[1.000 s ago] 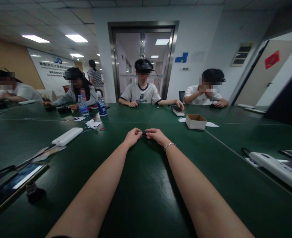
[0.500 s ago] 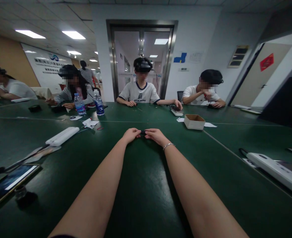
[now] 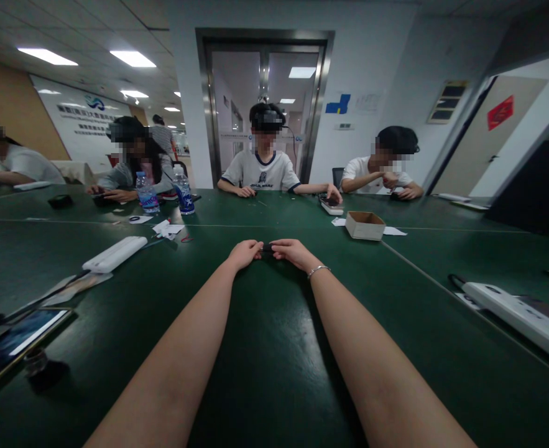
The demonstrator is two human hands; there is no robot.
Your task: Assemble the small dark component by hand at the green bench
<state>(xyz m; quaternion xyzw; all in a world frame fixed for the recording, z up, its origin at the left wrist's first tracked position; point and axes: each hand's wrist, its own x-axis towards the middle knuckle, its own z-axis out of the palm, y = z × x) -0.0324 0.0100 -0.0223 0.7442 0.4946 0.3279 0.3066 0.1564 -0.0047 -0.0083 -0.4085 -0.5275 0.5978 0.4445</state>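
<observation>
Pinching opposite ends, the left hand (image 3: 246, 254) and right hand (image 3: 293, 251) are holding a small black piece (image 3: 267, 247). They are seemingly manipulating it, any next move needing steadiness.

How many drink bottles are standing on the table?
2. The purple-labelled bottle stands on the table, beyond the left hand and off to its left; the blue-labelled bottle is just right of it. Others could be hidden.

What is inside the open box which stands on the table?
Inside the open box, some of its brown inner surface can be seen. Its front side covers the lowest part, so whether something lies there cannot be told.
</observation>
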